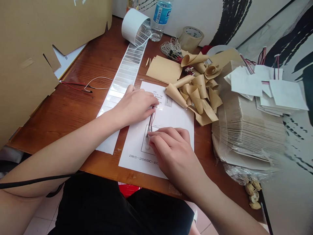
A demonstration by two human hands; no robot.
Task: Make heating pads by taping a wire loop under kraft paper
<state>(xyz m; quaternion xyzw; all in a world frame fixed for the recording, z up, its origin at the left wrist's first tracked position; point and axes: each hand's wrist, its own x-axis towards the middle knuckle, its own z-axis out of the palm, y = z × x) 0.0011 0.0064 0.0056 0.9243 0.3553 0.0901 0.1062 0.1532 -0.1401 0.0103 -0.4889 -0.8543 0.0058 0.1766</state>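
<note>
A white printed sheet (pixel 176 117) lies on the brown wooden desk (pixel 80 104). On it lies a short black and red wire pair (pixel 151 120). My left hand (pixel 135 104) pinches the far end of the wires with curled fingers. My right hand (pixel 168 143) presses its bent fingertips on the near end, inside a square drawn on the sheet. What sits under those fingertips is hidden.
A strip of clear labels (pixel 124 75) runs back to a white roll (pixel 134 26). Curled brown paper pieces (pixel 198 91) lie to the right, beside a thick paper stack (pixel 244 130) topped with white squares (pixel 269 88). A bottle (pixel 160 18), tape roll (pixel 192 37), wire bundle (pixel 171 49), cardboard (pixel 31 49) and loose wires (pixel 83 85) surround them.
</note>
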